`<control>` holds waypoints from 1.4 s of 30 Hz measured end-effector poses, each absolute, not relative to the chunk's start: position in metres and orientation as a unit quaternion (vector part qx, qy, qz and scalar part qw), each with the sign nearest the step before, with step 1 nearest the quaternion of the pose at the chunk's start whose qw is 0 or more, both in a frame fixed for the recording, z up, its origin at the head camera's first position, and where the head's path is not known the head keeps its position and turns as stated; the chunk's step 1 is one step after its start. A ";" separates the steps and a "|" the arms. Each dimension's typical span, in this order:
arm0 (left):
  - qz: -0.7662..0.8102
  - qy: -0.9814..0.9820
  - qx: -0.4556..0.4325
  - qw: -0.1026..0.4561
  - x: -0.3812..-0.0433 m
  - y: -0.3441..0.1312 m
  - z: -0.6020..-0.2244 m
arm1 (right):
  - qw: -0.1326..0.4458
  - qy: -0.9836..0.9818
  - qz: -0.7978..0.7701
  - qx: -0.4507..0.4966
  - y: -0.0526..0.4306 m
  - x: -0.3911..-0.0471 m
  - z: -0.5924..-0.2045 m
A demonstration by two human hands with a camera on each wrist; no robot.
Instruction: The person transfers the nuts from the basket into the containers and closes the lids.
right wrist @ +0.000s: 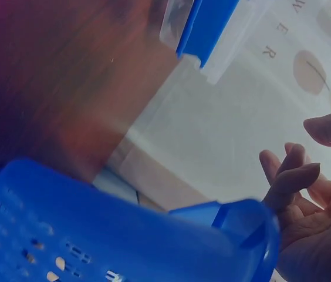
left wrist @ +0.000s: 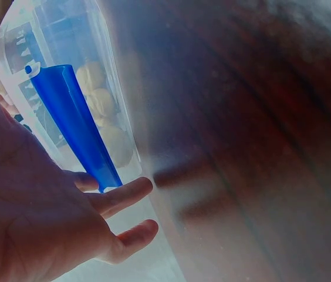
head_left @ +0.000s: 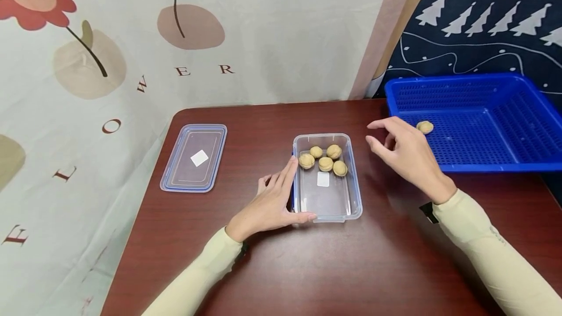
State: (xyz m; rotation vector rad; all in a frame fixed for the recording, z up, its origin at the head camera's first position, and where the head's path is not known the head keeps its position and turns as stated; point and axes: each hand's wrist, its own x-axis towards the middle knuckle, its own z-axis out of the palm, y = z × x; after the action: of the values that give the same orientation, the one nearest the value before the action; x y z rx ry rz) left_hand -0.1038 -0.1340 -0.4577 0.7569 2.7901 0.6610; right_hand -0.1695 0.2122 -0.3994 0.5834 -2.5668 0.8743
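Observation:
A clear plastic container [head_left: 333, 196] with a blue side clip [left wrist: 74, 120] stands uncovered on the table, several walnuts [head_left: 326, 164] grouped at its far end. My left hand [head_left: 274, 204] rests against its left side, fingers stretched along the wall and thumb at the near rim. To the right, my right hand [head_left: 406, 152] is raised beside the blue basket [head_left: 505, 166], thumb and index finger spread apart with nothing between them. One walnut [head_left: 424, 127] lies in the basket near its left wall, just beyond the right hand.
A clear lid [head_left: 206, 172] with a blue seal lies flat on the left of the wooden table [head_left: 263, 277]. Behind the table hangs a pale flower-print cloth [head_left: 285, 38]. A dark cloth with white trees [head_left: 465, 52] hangs behind the basket.

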 end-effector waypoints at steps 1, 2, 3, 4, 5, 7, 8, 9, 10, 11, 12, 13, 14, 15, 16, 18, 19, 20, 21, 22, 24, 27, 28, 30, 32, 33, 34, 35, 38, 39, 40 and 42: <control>0.223 0.937 0.254 0.087 -0.104 -0.134 -0.457 | 0.190 -0.908 0.312 0.206 0.214 -0.171 -0.398; 0.222 0.938 0.253 0.087 -0.104 -0.134 -0.457 | 0.194 -0.907 0.314 0.203 0.215 -0.172 -0.398; 0.222 0.938 0.252 0.088 -0.104 -0.134 -0.456 | 0.199 -0.906 0.316 0.200 0.217 -0.173 -0.397; 0.222 0.938 0.252 0.088 -0.104 -0.134 -0.456 | 0.204 -0.905 0.319 0.197 0.218 -0.174 -0.397; 0.222 0.938 0.252 0.090 -0.104 -0.134 -0.456 | 0.207 -0.904 0.319 0.194 0.220 -0.175 -0.397; 0.222 0.938 0.251 0.092 -0.104 -0.134 -0.456 | 0.212 -0.904 0.321 0.187 0.224 -0.178 -0.397; 0.223 0.938 0.250 0.093 -0.105 -0.134 -0.457 | 0.214 -0.904 0.323 0.183 0.226 -0.179 -0.397; 0.224 0.937 0.250 0.092 -0.104 -0.134 -0.457 | 0.215 -0.903 0.325 0.181 0.228 -0.181 -0.397; 0.224 0.938 0.250 0.092 -0.105 -0.134 -0.457 | 0.217 -0.903 0.327 0.177 0.230 -0.183 -0.397; 0.224 0.938 0.250 0.092 -0.105 -0.134 -0.457 | 0.218 -0.903 0.328 0.173 0.232 -0.184 -0.397; 0.224 0.938 0.250 0.091 -0.105 -0.134 -0.457 | 0.219 -0.903 0.330 0.169 0.234 -0.186 -0.397; 0.223 0.938 0.249 0.092 -0.105 -0.134 -0.457 | 0.219 -0.903 0.331 0.165 0.236 -0.188 -0.397; 0.223 0.938 0.249 0.091 -0.104 -0.134 -0.457 | 0.218 -0.904 0.332 0.160 0.238 -0.189 -0.397; 0.222 0.938 0.249 0.092 -0.104 -0.134 -0.457 | 0.216 -0.905 0.333 0.155 0.241 -0.190 -0.397; 0.221 0.938 0.249 0.092 -0.104 -0.134 -0.457 | 0.213 -0.906 0.333 0.150 0.242 -0.191 -0.397; 0.220 0.939 0.249 0.093 -0.104 -0.134 -0.457 | 0.206 -0.908 0.335 0.141 0.246 -0.194 -0.397; 0.219 0.939 0.249 0.093 -0.104 -0.134 -0.457 | 0.202 -0.909 0.337 0.137 0.247 -0.195 -0.397; 0.219 0.939 0.249 0.093 -0.104 -0.134 -0.457 | 0.198 -0.910 0.339 0.133 0.249 -0.196 -0.397; 0.219 0.939 0.249 0.093 -0.104 -0.134 -0.457 | 0.195 -0.911 0.341 0.129 0.251 -0.198 -0.396; 0.219 0.939 0.248 0.093 -0.104 -0.134 -0.457 | 0.192 -0.912 0.342 0.124 0.253 -0.199 -0.396; 0.220 0.939 0.248 0.093 -0.104 -0.134 -0.457 | 0.184 -0.914 0.343 0.114 0.256 -0.201 -0.395; 0.223 0.938 0.247 0.093 -0.104 -0.134 -0.457 | 0.170 -0.920 0.338 0.100 0.262 -0.205 -0.395; 0.223 0.938 0.247 0.094 -0.104 -0.134 -0.457 | 0.164 -0.922 0.335 0.098 0.264 -0.206 -0.395; 0.223 0.938 0.246 0.097 -0.104 -0.134 -0.457 | 0.155 -0.926 0.329 0.095 0.267 -0.207 -0.396; 0.224 0.938 0.247 0.095 -0.104 -0.134 -0.456 | 0.149 -0.930 0.324 0.095 0.270 -0.209 -0.397; 0.224 0.938 0.247 0.095 -0.104 -0.134 -0.456 | 0.145 -0.931 0.322 0.094 0.271 -0.210 -0.398; 0.223 0.938 0.247 0.096 -0.103 -0.134 -0.456 | 0.142 -0.932 0.320 0.091 0.272 -0.211 -0.398; 0.223 0.938 0.246 0.096 -0.103 -0.134 -0.456 | 0.138 -0.934 0.318 0.089 0.273 -0.212 -0.399; 0.224 0.938 0.247 0.096 -0.103 -0.134 -0.456 | 0.114 -0.939 0.313 0.079 0.276 -0.215 -0.401; 0.224 0.938 0.246 0.097 -0.103 -0.134 -0.456 | 0.102 -0.941 0.312 0.078 0.278 -0.216 -0.402; 0.224 0.938 0.246 0.096 -0.103 -0.134 -0.456 | 0.085 -0.944 0.310 0.078 0.280 -0.218 -0.402; 0.224 0.938 0.247 0.095 -0.104 -0.134 -0.456 | 0.046 -0.947 0.307 0.080 0.285 -0.220 -0.403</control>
State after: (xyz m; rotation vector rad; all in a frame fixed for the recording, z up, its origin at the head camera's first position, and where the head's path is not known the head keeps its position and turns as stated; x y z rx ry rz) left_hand -0.1035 -0.1338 -0.4558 0.7312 2.7807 0.6651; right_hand -0.2199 0.2845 -0.4034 0.2444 -2.8910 0.9382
